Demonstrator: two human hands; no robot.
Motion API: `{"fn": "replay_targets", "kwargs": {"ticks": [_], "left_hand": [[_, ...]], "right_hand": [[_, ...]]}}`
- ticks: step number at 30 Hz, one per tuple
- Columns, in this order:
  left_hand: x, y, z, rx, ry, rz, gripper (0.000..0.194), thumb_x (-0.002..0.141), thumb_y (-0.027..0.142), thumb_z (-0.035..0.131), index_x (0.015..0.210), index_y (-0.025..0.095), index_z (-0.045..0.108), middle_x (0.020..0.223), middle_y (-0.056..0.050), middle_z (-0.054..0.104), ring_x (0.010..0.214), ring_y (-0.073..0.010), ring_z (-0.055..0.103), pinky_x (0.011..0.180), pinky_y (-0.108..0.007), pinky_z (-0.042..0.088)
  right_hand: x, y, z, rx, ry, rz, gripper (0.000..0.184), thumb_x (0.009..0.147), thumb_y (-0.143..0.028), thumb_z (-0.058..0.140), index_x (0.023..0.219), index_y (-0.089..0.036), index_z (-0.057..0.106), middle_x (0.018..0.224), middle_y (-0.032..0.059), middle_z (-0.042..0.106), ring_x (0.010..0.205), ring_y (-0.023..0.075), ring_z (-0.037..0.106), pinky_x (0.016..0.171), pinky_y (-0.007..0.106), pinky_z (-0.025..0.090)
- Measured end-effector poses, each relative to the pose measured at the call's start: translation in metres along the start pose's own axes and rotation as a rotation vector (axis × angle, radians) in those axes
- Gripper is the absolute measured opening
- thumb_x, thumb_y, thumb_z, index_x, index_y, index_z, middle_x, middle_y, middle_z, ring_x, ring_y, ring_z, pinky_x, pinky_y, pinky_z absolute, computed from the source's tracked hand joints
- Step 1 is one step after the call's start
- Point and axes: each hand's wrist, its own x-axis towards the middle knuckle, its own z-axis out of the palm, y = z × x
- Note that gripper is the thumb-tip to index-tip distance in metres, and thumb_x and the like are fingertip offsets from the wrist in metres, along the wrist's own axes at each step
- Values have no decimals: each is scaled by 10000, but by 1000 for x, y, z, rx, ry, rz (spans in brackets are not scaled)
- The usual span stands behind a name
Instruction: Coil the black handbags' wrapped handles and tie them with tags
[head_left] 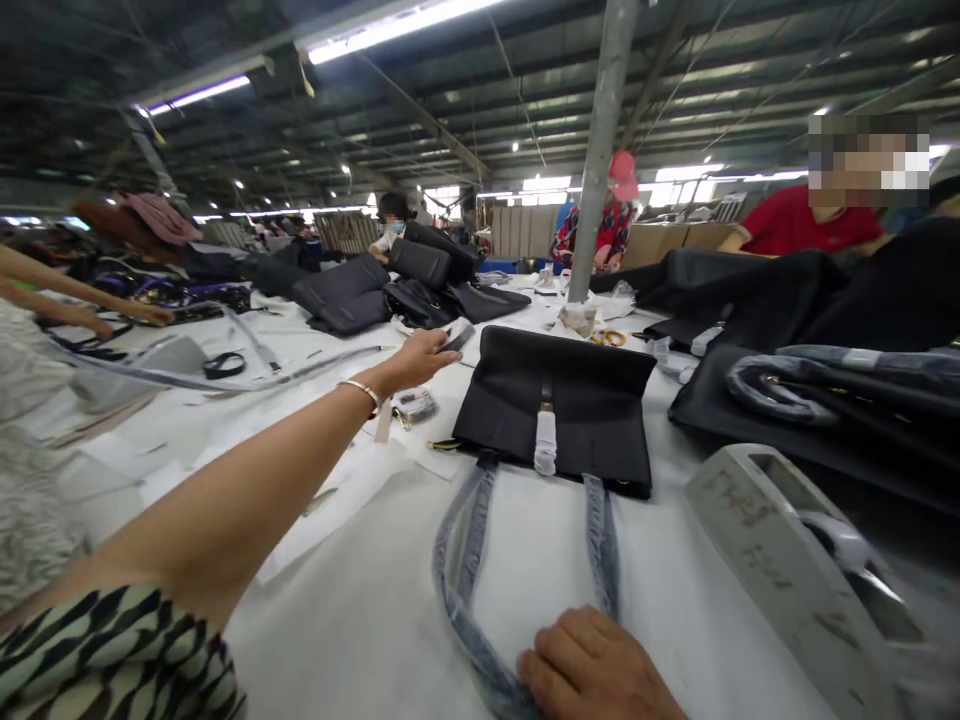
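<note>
A black handbag point(577, 430) lies on the white table in front of me, its plastic-wrapped handles point(465, 560) stretched toward me. White wrapping covers the narrow closure tab point(546, 440) at its middle. At the bottom edge my right hand point(600, 665) is closed on the near part of the handle loop. My left hand point(416, 362) reaches out past the bag's left side, its fingers closed on a short plastic-wrapped piece point(459, 336) whose kind I cannot make out. Below that hand lies a small wrapped item with a gold clasp point(409, 410).
A grey tape dispenser point(802, 580) stands at right, before a pile of black bags point(862, 400). More black bags point(352, 290) lie beyond my left hand. A metal post point(604, 150) rises behind the table. A co-worker's hands point(97, 312) are at far left; others sit opposite.
</note>
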Motion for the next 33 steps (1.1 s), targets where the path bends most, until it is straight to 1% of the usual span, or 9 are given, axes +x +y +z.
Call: {"fn": "replay_targets", "kwargs": {"ticks": [3,5,8,11,15,18,22,29,33], "left_hand": [[-55,52,-30,98,55,365,239,836,404,579,834,165,579,924,-71,609,982,-253,518,885,-360,382],[-99,92,-28,190,24,462,248,820,405,623,781,163,584,815,-72,613,939,-261,526,904,-393,369],[-151,143,4,188,4,498,330,826,476,633,794,149,605,766,-84,627,884,-264,536,833,-390,397],[-176,172,42,104,-63,496,394,801,518,657,830,126,633,813,-109,652,887,-278,549,798,-388,422],[-179,160,48,-190,-157,541,447,693,425,786,995,135,629,991,-92,655,977,-264,553,841,-354,457],[-175,125,29,-444,-146,458,368,736,224,740,1075,178,605,1071,-45,633,1002,-197,569,879,-301,464],[-168,94,18,-439,-110,370,257,787,82,593,1018,184,639,1015,-37,637,968,-178,578,897,-310,465],[-156,121,34,-185,-300,758,439,740,155,672,1174,205,624,1312,-106,513,1185,-264,463,1034,-385,382],[-151,128,32,-64,-303,809,294,763,242,694,1054,199,676,1323,-106,499,1230,-311,408,1028,-427,351]], "right_hand": [[8,-2,-24,201,-18,78,316,966,-405,413,834,-177,587,662,42,598,606,164,538,580,300,391],[9,0,-39,275,67,127,227,942,-357,478,918,-173,609,764,64,650,688,172,583,636,303,433],[4,11,-46,269,239,390,158,913,-273,526,1008,-192,623,823,46,685,714,160,622,669,283,472],[-7,28,-37,275,209,802,250,895,-348,537,1080,-201,618,759,17,683,644,157,628,636,281,494],[-18,45,-28,268,50,856,275,829,-365,563,1037,-212,656,831,33,702,746,194,653,696,327,522],[-18,47,-29,161,119,748,241,835,-349,548,981,-210,680,901,58,704,842,221,644,788,381,516],[-14,41,-28,89,152,570,186,867,-292,533,948,-206,676,925,62,706,900,231,628,849,410,494],[-14,36,-20,92,63,448,184,871,-248,560,1010,-184,661,1035,90,686,997,241,595,901,434,481],[-11,36,-22,75,-77,421,311,847,-297,611,1136,-185,645,1211,109,625,1140,281,522,983,489,432]]}}
